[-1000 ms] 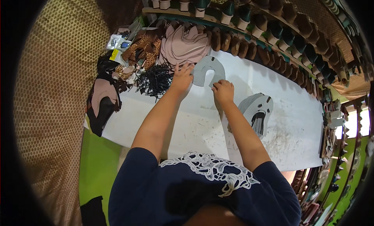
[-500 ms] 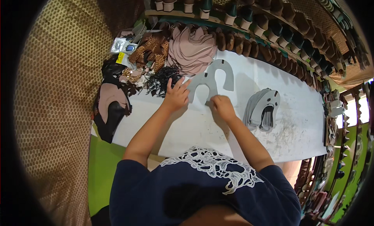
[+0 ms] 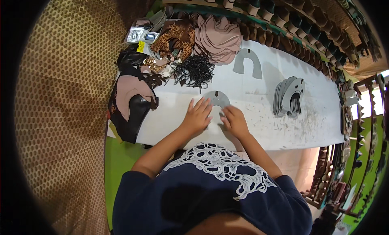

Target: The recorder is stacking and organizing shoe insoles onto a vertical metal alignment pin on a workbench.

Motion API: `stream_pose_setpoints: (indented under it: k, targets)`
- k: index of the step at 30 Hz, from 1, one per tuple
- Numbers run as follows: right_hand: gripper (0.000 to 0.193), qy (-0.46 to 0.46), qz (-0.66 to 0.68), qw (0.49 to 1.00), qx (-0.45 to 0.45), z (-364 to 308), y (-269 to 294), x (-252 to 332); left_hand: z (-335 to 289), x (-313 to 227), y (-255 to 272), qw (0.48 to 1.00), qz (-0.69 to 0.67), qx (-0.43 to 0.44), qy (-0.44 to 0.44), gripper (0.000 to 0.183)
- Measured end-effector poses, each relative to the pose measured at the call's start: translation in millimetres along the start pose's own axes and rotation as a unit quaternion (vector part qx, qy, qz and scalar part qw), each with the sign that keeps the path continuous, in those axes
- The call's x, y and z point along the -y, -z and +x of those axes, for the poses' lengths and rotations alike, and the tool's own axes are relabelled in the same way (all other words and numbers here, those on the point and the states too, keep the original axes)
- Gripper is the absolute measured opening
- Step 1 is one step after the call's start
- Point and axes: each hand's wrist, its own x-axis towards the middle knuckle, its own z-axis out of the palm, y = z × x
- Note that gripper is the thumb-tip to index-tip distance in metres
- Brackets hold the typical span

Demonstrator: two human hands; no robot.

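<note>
A grey U-shaped shoe-upper piece (image 3: 217,97) lies on the white table with its curve pointing away from me and a dark mark at its top. My left hand (image 3: 197,115) rests flat over its left arm, fingers spread. Over the right arm is my right hand (image 3: 235,120), its fingers loosely bent with the thumb apart; they are slightly blurred. Both hands hide the lower parts of the piece. Farther off lies a second grey U-shaped piece (image 3: 244,63), untouched. To the right sits a stack of similar grey pieces (image 3: 289,98).
Pink cut pieces (image 3: 219,38) are heaped at the back, beside leopard-print material (image 3: 173,36). Black stringy trim (image 3: 194,71) lies in front of them. A black bag (image 3: 131,121) with a pink piece on it sits at left. Heeled shoes (image 3: 267,12) line shelves behind.
One grey piece has come toward me, apart from the other that it lay against. Both hands moved nearer with it, and my right hand has loosened from a pinch. The view has shifted.
</note>
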Motion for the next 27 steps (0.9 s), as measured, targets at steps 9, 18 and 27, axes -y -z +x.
stream_pose_setpoints:
  k: [9,18,27]
  targets:
    - [0.061,-0.152,-0.141,0.977,0.044,28.3,-45.4,7.8,14.4,12.8,-48.9,0.998,0.053,0.016,0.043,0.058]
    - [0.068,-0.261,-0.193,0.946,0.021,2.0,-54.0,34.2,-35.5,19.3,-15.8,0.993,0.033,0.066,0.097,0.066]
    - [0.043,-0.101,-0.125,0.987,-0.005,72.8,-66.8,76.6,-94.3,52.7,31.9,0.975,0.063,0.043,0.207,0.063]
